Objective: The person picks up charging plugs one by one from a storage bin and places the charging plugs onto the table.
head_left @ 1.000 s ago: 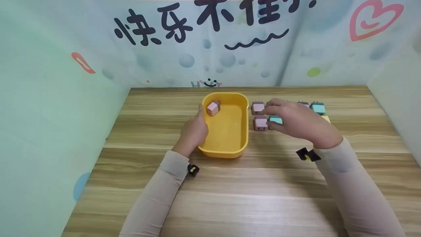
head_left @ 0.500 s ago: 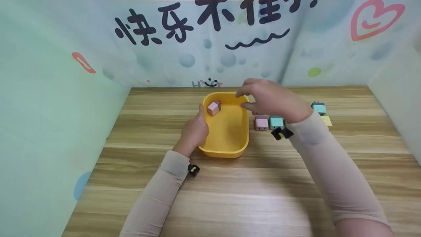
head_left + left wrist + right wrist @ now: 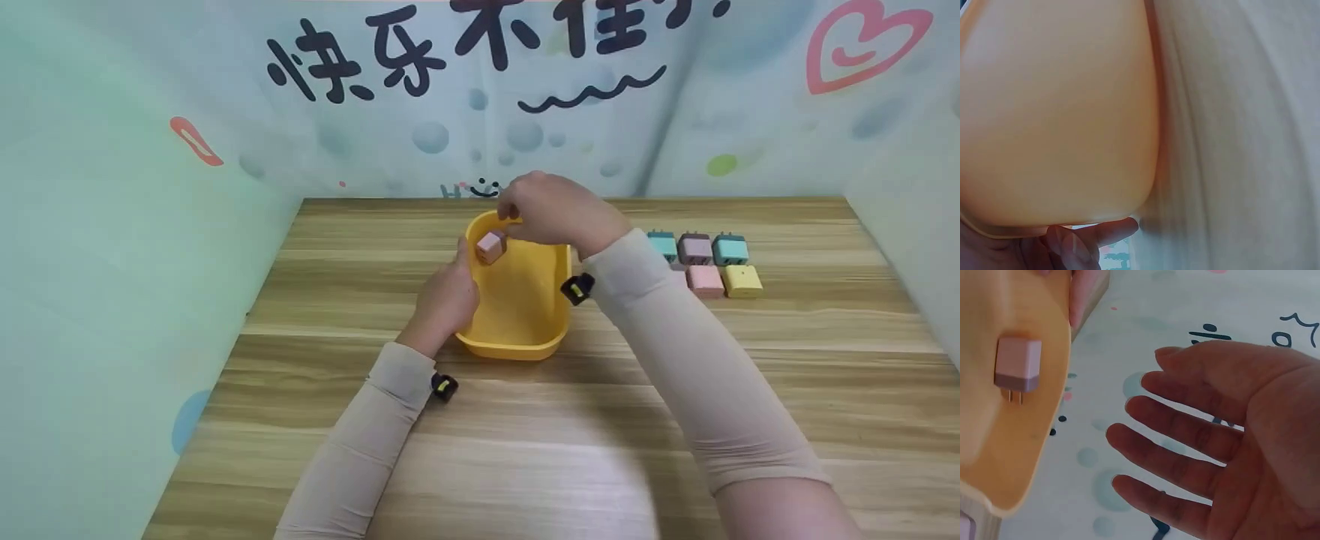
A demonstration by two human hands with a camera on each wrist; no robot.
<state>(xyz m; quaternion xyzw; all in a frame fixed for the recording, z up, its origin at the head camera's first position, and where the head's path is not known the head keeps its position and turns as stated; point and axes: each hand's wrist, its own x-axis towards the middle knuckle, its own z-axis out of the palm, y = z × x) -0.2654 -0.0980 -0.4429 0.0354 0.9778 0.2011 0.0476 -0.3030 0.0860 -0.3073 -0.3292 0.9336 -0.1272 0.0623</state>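
Note:
A yellow plastic bin (image 3: 514,351) stands on the table. My left hand (image 3: 448,296) grips its left side, thumb up along the rim; in the left wrist view the fingers (image 3: 1114,230) lie at the bin's edge. Inside, near the far left corner, lies a pink plug charger (image 3: 490,247); the right wrist view shows its two metal prongs. My right hand (image 3: 551,208) is over the bin's far end, beside that charger. Its fingers (image 3: 1168,458) are spread and relaxed with nothing in them, as the right wrist view shows.
Right of the bin several plug chargers stand in two rows, among them a teal one (image 3: 730,249), a pink one (image 3: 705,281) and a yellow one (image 3: 743,281). My right forearm (image 3: 675,322) hides others. A printed backdrop (image 3: 375,142) rises behind the wooden table (image 3: 300,300).
My right hand has moved left from above the chargers to over the far end of the bin. The left hand and the bin have stayed put.

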